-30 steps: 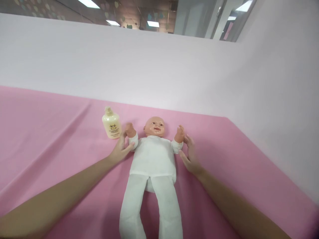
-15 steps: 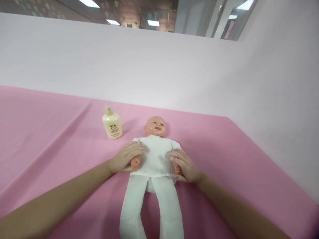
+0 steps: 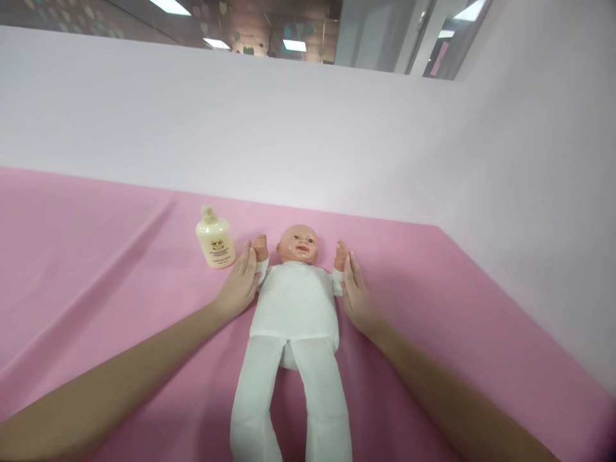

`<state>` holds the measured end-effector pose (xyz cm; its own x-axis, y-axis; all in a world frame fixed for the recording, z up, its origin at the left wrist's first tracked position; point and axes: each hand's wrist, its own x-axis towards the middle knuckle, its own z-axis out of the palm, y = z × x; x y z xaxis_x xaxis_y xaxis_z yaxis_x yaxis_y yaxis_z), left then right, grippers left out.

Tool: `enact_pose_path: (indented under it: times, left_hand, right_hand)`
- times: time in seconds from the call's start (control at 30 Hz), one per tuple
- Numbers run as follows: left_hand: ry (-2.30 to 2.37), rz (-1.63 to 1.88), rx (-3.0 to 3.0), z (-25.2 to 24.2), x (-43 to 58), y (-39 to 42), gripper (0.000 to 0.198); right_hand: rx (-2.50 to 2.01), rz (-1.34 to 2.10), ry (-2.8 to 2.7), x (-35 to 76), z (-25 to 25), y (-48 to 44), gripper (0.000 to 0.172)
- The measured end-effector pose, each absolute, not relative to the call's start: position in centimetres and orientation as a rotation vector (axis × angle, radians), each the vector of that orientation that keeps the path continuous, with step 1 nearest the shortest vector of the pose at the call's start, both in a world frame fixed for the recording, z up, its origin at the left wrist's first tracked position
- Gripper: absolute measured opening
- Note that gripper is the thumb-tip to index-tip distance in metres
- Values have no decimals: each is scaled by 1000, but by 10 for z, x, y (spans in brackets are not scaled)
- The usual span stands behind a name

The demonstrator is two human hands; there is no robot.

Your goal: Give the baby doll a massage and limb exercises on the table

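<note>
A baby doll with a white cloth body lies on its back, its head at the far end and its legs toward me. Both doll arms are raised beside its head. My left hand rests against the outer side of the doll's arm on the left, fingers stretched out. On the other side my right hand touches the doll's other arm with straight fingers. Neither hand is wrapped round an arm. Just beyond my left fingers stands a cream pump bottle, upright.
Pink cloth covers the surface under the doll, with a long fold on the left. A white wall rises behind and along the right side. Above it a window shows ceiling lights.
Both hands have moved up and outward from the doll's sides. The doll's arms have swung from beside its body to beside its head. The bottle stands where it was.
</note>
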<state>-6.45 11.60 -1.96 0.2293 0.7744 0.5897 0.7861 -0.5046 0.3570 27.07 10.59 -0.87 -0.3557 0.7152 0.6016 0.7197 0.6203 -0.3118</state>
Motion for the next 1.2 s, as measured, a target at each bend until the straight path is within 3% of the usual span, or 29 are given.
enact_pose_path:
  times: [0.13, 0.3, 0.67, 0.83, 1.0, 1.1, 1.2]
  left_hand:
    - [-1634, -1073, -2499, -20, -65, 118, 64]
    - [-1794, -1112, -2574, -21, -69, 121, 64]
    - [-1770, -1341, -2564, -22, -68, 120, 71]
    - [-1664, -1517, -2556, -14, -63, 112, 92]
    - [-1498, -1578, -2560, -8, -62, 102, 92]
    - [-1334, -1603, -2587, -7, -65, 98, 92]
    - [-1209, -1424, -2731, -6, -67, 94, 79]
  right_hand:
    - [-1257, 125, -2092, 277, -12, 114, 57]
    - [-1352, 369, -2005, 282, -16, 119, 61]
    - [-1279, 378, -1964, 281, -16, 120, 57]
    - [-1083, 212, -1948, 274, -9, 110, 67]
    - [-933, 29, -1882, 270, -9, 101, 82]
    - [-809, -56, -1923, 270, -6, 96, 82]
    - [-642, -136, -2067, 270, 0, 92, 75]
